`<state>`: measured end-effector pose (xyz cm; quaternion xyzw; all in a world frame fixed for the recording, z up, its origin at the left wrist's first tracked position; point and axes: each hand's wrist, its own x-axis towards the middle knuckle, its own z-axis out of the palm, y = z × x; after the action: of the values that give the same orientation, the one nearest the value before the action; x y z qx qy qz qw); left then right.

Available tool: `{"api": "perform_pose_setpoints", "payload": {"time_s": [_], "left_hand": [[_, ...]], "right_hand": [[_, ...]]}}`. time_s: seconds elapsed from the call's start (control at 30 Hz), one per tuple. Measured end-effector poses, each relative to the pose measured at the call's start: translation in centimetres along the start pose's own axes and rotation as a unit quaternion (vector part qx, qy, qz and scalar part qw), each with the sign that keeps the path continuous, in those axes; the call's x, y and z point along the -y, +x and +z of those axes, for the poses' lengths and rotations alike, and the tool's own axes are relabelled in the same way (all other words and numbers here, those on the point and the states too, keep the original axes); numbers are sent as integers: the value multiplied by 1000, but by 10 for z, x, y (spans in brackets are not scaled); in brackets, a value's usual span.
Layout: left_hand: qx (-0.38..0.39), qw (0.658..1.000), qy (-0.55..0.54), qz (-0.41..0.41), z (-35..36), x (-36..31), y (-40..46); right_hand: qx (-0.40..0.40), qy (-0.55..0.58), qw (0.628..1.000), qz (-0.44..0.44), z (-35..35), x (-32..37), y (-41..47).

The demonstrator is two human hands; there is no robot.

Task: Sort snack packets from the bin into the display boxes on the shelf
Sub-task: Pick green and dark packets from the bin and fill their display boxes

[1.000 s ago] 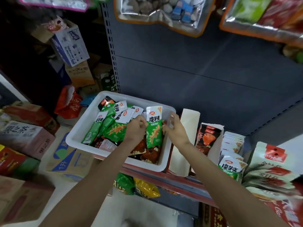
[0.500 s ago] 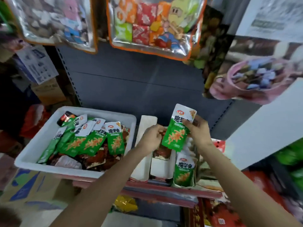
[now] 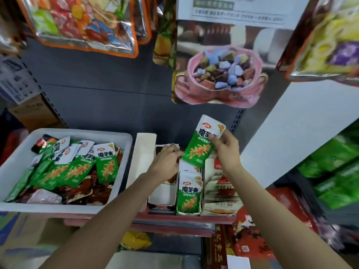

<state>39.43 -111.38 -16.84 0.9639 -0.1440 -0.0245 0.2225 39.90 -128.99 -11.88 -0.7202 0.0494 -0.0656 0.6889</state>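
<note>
Both forearms reaching up from 6 o'clock, bare to the elbow. Right hand (image 3: 226, 150) raised toward 1 o'clock, thumb and fingers pinching something. Left hand (image 3: 166, 162) lower, at its 9 o'clock, knuckles up, fingers curled downward; whether gripping anything, unclear.

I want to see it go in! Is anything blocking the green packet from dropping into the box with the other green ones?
Nothing visible does. The right hand holds the green packet just above the display box of matching packets. The left hand rests at the box's left side, beside the packet's lower corner, not under it.
</note>
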Motion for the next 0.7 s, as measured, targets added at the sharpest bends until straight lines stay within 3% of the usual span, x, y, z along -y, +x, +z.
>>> {"api": "perform_pose_setpoints", "payload": {"time_s": [0.17,0.43,0.6,0.7], "left_hand": [[45,995,-89,-6,1,10,-14],[111,988,-102,35,-10,5,-22],[112,987,-115,22,-8,10,-25],[102,988,-116,17,-9,8,-25]], "right_hand": [[-31,59,998,4,-3,0,0],[19,35,999,-28,5,6,0],[80,-82,993,-19,6,3,5],[65,-164,984,-22,1,-1,13]]}}
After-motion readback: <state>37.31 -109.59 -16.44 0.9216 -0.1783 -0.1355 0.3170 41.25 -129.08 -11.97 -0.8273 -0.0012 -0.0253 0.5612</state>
